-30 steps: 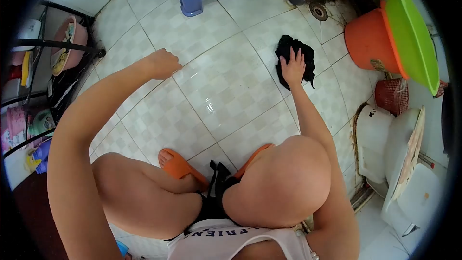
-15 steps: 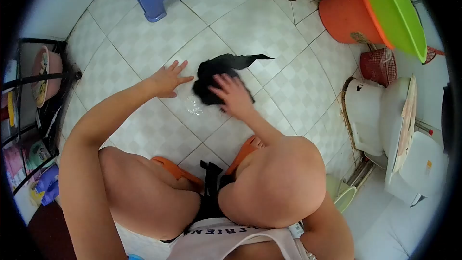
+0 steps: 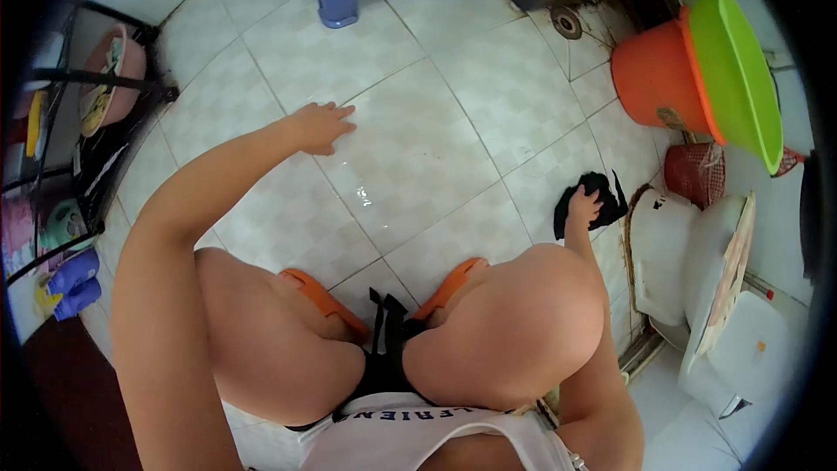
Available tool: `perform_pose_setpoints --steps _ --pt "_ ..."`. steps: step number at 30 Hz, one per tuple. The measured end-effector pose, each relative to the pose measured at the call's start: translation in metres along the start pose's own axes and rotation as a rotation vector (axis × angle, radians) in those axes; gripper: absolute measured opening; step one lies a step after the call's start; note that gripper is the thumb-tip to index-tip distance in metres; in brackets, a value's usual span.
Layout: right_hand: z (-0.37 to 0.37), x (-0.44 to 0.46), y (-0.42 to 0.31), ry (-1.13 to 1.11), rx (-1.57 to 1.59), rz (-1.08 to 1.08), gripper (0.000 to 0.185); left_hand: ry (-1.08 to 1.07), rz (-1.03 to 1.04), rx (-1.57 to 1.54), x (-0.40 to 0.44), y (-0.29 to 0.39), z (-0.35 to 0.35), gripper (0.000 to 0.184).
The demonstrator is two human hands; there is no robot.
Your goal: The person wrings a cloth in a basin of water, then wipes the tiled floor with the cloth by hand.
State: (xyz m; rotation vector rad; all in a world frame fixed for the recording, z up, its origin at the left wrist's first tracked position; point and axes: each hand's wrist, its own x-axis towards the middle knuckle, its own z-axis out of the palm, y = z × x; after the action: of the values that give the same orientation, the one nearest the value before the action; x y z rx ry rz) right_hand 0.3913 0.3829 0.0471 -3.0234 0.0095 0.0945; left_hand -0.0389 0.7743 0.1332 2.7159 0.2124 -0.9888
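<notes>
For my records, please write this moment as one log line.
right hand: on black cloth, beside toilet | left hand: empty, contact with floor unclear

Light, as you have it: cool, diffuse, moderately bright, with small glare spots (image 3: 364, 198) on the pale tiled floor (image 3: 427, 139). Your lens bows straight lines and blackens the corners; the black cloth (image 3: 609, 209) shows scant detail, the left-hand rack (image 3: 96, 80) dim.

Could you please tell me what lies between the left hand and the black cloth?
In the head view, just tiled floor lies between the left hand and the black cloth, bare but for tiny specks.
</notes>
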Motion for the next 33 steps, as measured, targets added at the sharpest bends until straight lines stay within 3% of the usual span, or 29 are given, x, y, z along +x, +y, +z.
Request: perform_pose_setpoints --steps 2,7,10,13,15,18,22,25,29,31,33 --pt "0.02 -0.013 -0.015 0.033 -0.03 -0.157 0.064 0.034 -0.027 -0.007 -0.006 -0.011 0.001 0.062" --pt "0.068 -0.122 -0.095 0.125 0.012 -0.902 0.067 0.03 -0.131 -0.115 -0.028 -0.048 -0.007 0.054" --pt "0.044 -0.208 -0.166 -0.105 0.105 -1.262 0.076 0.083 -0.189 -0.116 -0.059 -0.063 -0.01 0.052" --pt "0.018 -0.264 -0.222 -0.54 0.141 -1.557 0.086 0.21 -0.196 -0.265 -0.096 -0.076 0.011 0.061" --pt "-0.007 -0.294 -0.246 -0.715 0.123 -1.624 0.091 0.21 -0.256 -0.309 -0.112 -0.071 0.039 0.065" --pt "-0.015 -0.305 -0.252 -0.722 0.157 -1.643 0.097 0.23 -0.312 -0.43 -0.118 -0.052 0.079 0.072" --pt "-0.036 -0.3 -0.273 -0.794 -0.317 -1.353 0.118 0.268 -0.245 -0.496 -0.103 -0.028 0.095 0.075" --pt "-0.031 -0.309 -0.28 -0.85 -0.4 -1.341 0.125 0.313 -0.246 -0.569 -0.092 -0.01 0.094 0.075" --pt "-0.016 -0.327 -0.287 -0.846 -0.409 -1.465 0.122 0.32 -0.213 -0.541 -0.095 -0.003 0.076 0.077" --pt "-0.004 -0.329 -0.281 -0.656 -0.178 -1.701 0.112 0.378 -0.19 -0.475 -0.094 -0.004 0.075 0.08" --pt "-0.004 -0.331 -0.281 -0.643 -0.095 -1.761 0.108 0.419 -0.207 -0.477 -0.087 -0.008 0.075 0.081"
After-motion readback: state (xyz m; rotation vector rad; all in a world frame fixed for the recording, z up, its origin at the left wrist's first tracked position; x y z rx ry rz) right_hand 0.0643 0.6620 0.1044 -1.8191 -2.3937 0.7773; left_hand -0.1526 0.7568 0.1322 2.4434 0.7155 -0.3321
